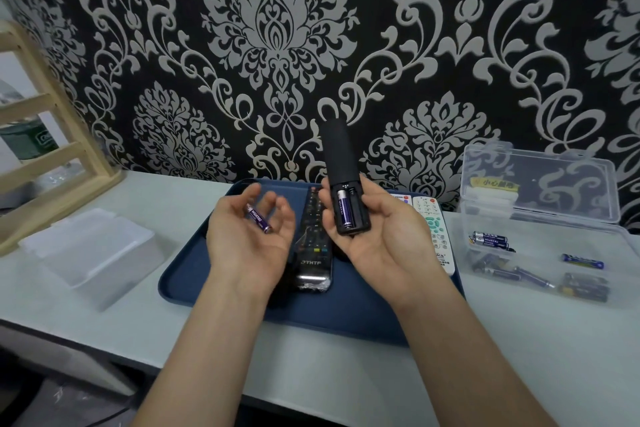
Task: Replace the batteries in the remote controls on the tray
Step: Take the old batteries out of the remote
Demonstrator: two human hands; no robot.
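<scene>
Above the blue tray (194, 274), the right grip (377, 239) is grasping a black remote (337, 156) by its near end, standing it nearly upright with the open battery bay facing the person. A seated battery (344, 210), purple, is lying in the left channel of that bay, while the empty slot (356, 208) beside it is showing bare. The left grip (247, 236), palm up and just left of the remote, is cradling a loose battery (258, 217) of the same purple kind in curled fingers. A second black remote (313, 250) and a white remote (434, 229) are lying flat on the tray beneath the hands. Spare batteries (491, 240) are sitting in a clear box (540, 218) on the worktop (519, 340) to the right. The step in hand appears to be the battery swap on this first remote, though whether the loose cell is coming out or going in is not evident. If going in, the next move is calling for matching its polarity to the empty slot and pressing it down against the spring.
</scene>
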